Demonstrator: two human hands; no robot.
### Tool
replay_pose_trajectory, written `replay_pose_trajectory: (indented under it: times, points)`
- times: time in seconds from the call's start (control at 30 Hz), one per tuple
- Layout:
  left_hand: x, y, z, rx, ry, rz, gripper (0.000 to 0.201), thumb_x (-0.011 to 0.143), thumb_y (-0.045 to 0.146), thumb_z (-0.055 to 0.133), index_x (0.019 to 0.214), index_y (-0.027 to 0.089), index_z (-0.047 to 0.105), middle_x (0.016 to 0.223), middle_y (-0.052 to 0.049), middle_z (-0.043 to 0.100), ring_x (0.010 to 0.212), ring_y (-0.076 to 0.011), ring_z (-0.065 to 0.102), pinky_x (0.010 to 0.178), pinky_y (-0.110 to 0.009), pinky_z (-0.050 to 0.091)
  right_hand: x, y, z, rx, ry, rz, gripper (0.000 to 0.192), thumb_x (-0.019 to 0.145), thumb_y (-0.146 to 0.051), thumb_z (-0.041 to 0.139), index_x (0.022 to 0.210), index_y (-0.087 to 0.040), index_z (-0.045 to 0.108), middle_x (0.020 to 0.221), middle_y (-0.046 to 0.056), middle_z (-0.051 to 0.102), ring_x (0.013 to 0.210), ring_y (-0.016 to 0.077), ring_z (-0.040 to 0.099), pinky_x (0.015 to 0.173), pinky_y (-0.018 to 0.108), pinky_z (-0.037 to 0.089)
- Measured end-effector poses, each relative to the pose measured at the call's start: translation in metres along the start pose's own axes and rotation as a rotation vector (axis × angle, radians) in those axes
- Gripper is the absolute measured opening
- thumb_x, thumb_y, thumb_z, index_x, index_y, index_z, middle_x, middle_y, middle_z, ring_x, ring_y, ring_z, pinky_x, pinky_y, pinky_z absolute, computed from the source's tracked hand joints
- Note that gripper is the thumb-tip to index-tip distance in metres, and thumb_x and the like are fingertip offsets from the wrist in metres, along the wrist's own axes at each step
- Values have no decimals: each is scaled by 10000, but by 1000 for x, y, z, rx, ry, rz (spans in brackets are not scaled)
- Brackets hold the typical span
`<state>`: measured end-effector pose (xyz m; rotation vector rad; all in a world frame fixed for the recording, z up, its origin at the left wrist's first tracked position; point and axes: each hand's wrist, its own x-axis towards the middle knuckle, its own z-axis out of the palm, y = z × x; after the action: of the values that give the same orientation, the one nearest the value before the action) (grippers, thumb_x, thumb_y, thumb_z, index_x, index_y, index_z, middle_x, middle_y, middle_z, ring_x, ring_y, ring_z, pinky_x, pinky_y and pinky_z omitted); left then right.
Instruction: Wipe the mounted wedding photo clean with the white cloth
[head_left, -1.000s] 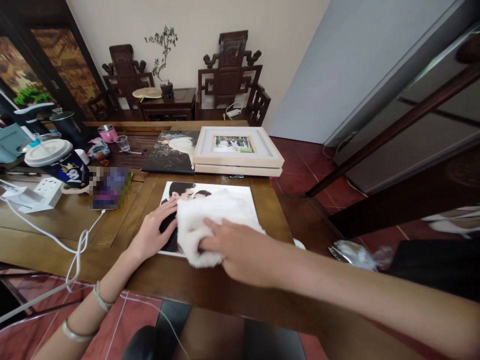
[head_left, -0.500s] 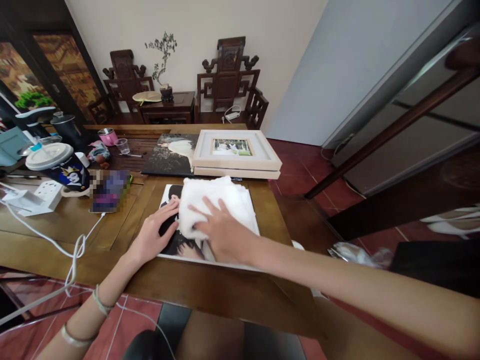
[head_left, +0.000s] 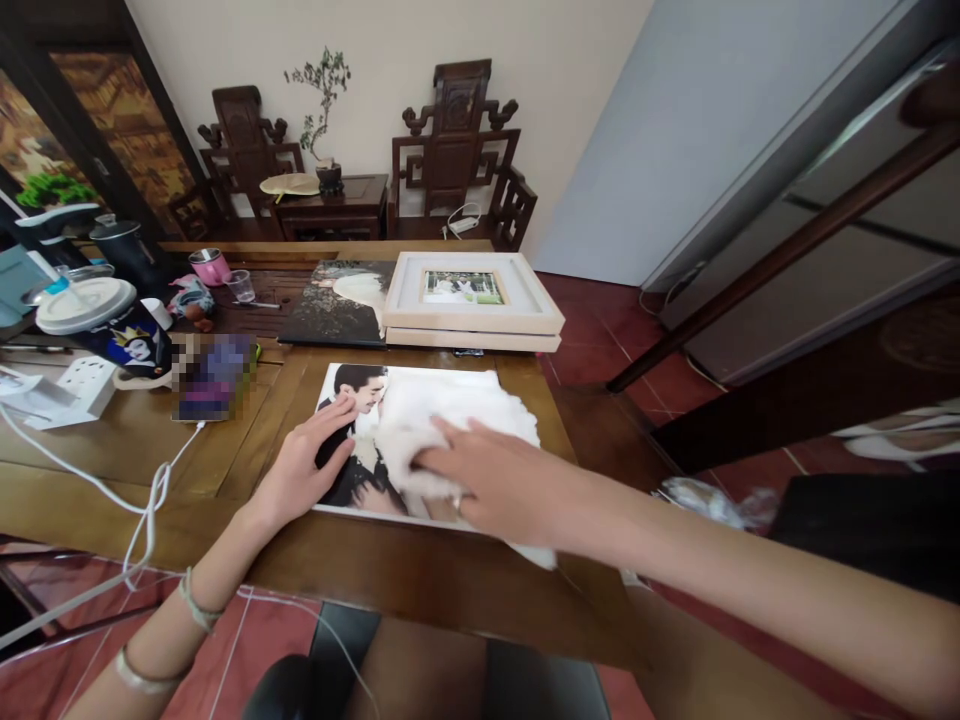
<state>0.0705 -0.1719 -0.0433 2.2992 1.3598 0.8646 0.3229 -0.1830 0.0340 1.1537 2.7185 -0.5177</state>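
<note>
Cloth [head_left: 450,420], white & fluffy, under flat right-hand fingers [head_left: 480,455]; left fingers [head_left: 330,425] splayed on photo [head_left: 352,440].

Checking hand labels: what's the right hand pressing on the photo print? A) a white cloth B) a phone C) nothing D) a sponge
A: the right hand lies flat on a white cloth spread over the photo print, while the left hand steadies the print's left edge.
</note>
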Motion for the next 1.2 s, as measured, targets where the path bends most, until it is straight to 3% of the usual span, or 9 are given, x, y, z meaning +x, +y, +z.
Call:
replay_pose_trajectory:
  times: [0.17, 0.33, 0.5, 0.6, 0.73, 0.83, 1.0, 1.13, 1.2]
  points:
    - [-1, 5, -4, -32, 8, 16, 429, 967, 354, 475, 1349, 178, 557, 1454, -106, 504, 1382, -261, 420, 1166, -452, 325, 47, 24, 9, -147, 184, 13, 460, 835, -115, 508, 1289, -163, 568, 1511, 132, 412, 1418, 454, 205, 1050, 705, 273]
    - [-7, 3, -8, -212, 131, -12, 552, 1004, 443, 340, 1504, 210, 340, 1571, -71, 332, 1450, -268, 291, 1205, -443, 225, 69, 3, 15, -163, 211, -144, 505, 830, -100, 504, 1321, -198, 569, 1577, 98, 298, 1442, 436, 139, 1103, 686, 198]
    - [-9, -6, -5, -356, 248, -65, 649, 987, 587, 191, 1514, 230, 314, 1590, -54, 294, 1467, -266, 246, 1216, -461, 174, 52, -31, 31, -142, 220, -461, 357, 851, -210, 557, 1188, -235, 671, 1524, 80, 408, 1421, 428, 223, 1082, 711, 220]
    - [-7, -4, -4, -316, 234, -69, 616, 1001, 551, 169, 1501, 235, 342, 1587, -39, 303, 1474, -250, 228, 1220, -465, 151, 24, -44, 35, -83, 191, -558, 319, 840, -187, 550, 1121, -211, 699, 1448, 97, 506, 1398, 428, 288, 1060, 724, 268]
    - [-3, 3, -3, -128, 119, -25, 499, 1015, 418, 322, 1457, 213, 426, 1556, -55, 363, 1458, -239, 276, 1211, -448, 210, -8, -46, 29, -11, 93, -470, 371, 776, -179, 580, 1129, -208, 692, 1409, 92, 546, 1376, 418, 343, 1079, 686, 317]
    - [-1, 4, -2, -21, 17, -5, 478, 995, 358, 408, 1435, 179, 459, 1498, -82, 448, 1403, -233, 388, 1182, -425, 299, -10, -29, 20, 54, 43, -320, 466, 732, -87, 557, 1166, -209, 679, 1343, 111, 602, 1384, 382, 345, 1116, 650, 280]
    - [0, 2, 0, 28, -3, -7, 421, 977, 347, 452, 1318, 142, 587, 1436, -108, 517, 1370, -243, 437, 1160, -443, 338, 20, 18, 2, 106, 78, -62, 541, 769, -25, 462, 1273, -170, 594, 1246, 149, 654, 1412, 327, 315, 1101, 606, 276]
    - [1, 2, 1, 24, 16, -11, 402, 962, 343, 483, 1299, 162, 606, 1425, -98, 532, 1356, -244, 457, 1152, -449, 351, 58, 32, -18, 254, 219, -125, 302, 858, -115, 455, 1090, -177, 638, 1119, 94, 689, 1113, 289, 586, 917, 427, 431]
    - [1, 2, 2, 35, 23, -18, 404, 951, 350, 503, 1293, 163, 612, 1405, -102, 554, 1339, -251, 480, 1142, -450, 365, 79, 27, -27, 294, 245, -182, 239, 873, -125, 433, 986, -167, 639, 1014, 72, 701, 931, 230, 624, 798, 327, 432]
